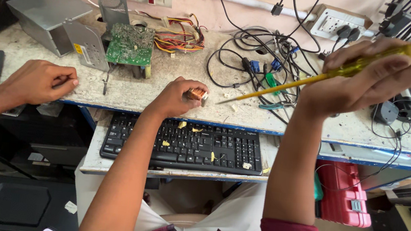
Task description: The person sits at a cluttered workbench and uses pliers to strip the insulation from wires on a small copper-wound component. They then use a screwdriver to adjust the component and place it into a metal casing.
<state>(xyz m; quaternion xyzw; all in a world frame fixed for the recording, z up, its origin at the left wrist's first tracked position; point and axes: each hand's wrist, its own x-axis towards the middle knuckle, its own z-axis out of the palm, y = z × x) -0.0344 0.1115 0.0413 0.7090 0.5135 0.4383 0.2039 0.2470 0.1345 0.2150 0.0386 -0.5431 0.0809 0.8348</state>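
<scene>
Copper wire, wound tight and shiny round a small core, makes up the transformer coil (197, 94) pinched between the fingertips of the left hand (176, 98). The coil is orange-brown with a pale edge showing at one side, and it sits low over the worn, speckled workbench (319, 125), close to its front edge and just above the black keyboard (183, 145) on the pull-out shelf. The left hand is curled nearly closed round it, thumb and fingers pressing from both sides.

The right hand (372, 73) is raised well above the bench and wrapped firmly round the translucent yellow handle of a screwdriver (320, 78). Its long yellow shaft slants down to the left, and the tip ends just beside the coil, not touching it.

Farther left, another person's hand (37, 82), with a white sleeve, rests loosely fisted on the bench. Behind it lie a green circuit board (130, 44) and a grey metal casing (45, 15). A tangle of black cables (255, 53) covers the back of the bench.
</scene>
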